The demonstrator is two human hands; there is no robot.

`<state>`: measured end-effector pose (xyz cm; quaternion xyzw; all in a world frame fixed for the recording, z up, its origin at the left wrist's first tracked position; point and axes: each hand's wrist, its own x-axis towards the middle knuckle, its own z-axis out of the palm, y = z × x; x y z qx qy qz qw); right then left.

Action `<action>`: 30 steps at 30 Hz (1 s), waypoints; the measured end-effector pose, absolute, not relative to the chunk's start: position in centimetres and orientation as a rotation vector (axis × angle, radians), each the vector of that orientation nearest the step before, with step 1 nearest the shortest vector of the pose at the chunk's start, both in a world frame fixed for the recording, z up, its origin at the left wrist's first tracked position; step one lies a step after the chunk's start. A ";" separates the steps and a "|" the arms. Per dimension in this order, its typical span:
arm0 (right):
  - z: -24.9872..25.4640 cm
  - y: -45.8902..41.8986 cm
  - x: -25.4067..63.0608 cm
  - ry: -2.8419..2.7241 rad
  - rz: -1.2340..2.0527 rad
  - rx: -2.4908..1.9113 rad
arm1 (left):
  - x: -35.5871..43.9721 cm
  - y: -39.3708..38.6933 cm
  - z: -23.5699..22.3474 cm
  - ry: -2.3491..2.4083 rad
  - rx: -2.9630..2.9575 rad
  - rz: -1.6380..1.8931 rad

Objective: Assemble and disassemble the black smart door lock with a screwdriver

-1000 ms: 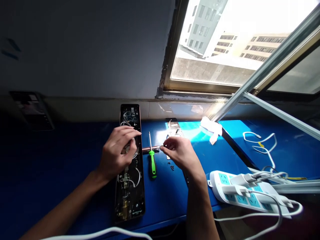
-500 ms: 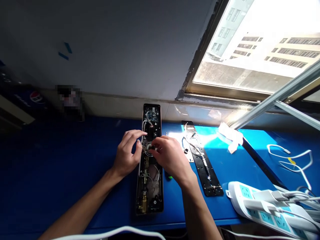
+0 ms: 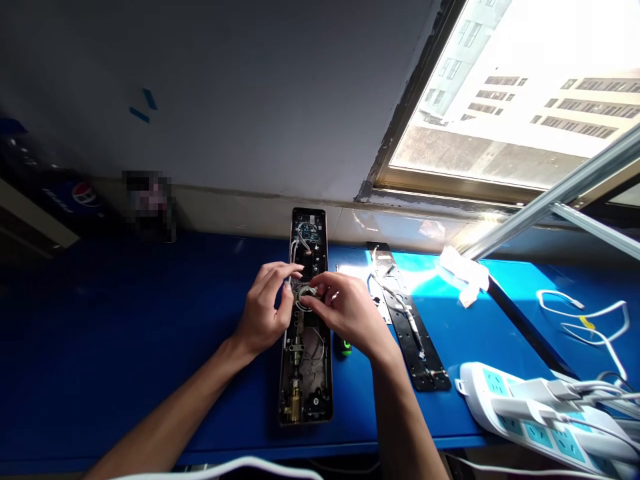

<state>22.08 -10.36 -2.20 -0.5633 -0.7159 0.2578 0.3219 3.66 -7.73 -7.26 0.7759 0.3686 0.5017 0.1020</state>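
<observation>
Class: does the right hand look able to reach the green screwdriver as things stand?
Probably yes: the screwdriver lies just below the right hand, nothing between them, though its fingers are at a metal ring.

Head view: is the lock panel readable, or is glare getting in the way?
Head view: window blown out; sun glare on the blue bench right of the lock panel; panel itself shaded but readable; wall patch at left pixelated.

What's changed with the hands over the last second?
The right hand moved left from above the screwdriver to the door lock panel, joining the left hand at a metal ring. The screwdriver and power strip stayed put.
</observation>
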 end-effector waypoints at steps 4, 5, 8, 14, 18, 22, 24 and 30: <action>-2.5 -10.9 24.1 -1.765 0.601 -1.585 | 3.9 -8.0 -7.3 0.980 2.331 1.470; -2.7 -11.0 24.6 -1.769 0.559 -1.697 | 4.0 -8.0 -7.2 0.949 2.351 1.461; -3.7 -11.1 25.6 -1.821 0.507 -1.987 | 4.5 -8.4 -7.3 0.888 2.386 1.445; -5.4 -11.1 25.4 -1.857 0.589 -2.049 | 5.7 -8.8 -7.3 0.830 2.405 1.439; -4.4 -11.1 26.4 -1.758 0.540 -2.008 | 6.2 -8.8 -6.8 0.852 2.431 1.414; -2.9 -11.5 28.7 -1.665 0.516 -1.899 | 6.8 -8.5 -5.6 0.787 2.521 1.276; -2.5 -11.8 29.8 -1.579 0.497 -1.790 | 7.5 -8.3 -4.9 0.709 2.607 1.149; -1.6 -12.6 31.8 -1.219 0.199 -1.516 | 11.0 -7.9 -4.0 0.496 2.929 0.624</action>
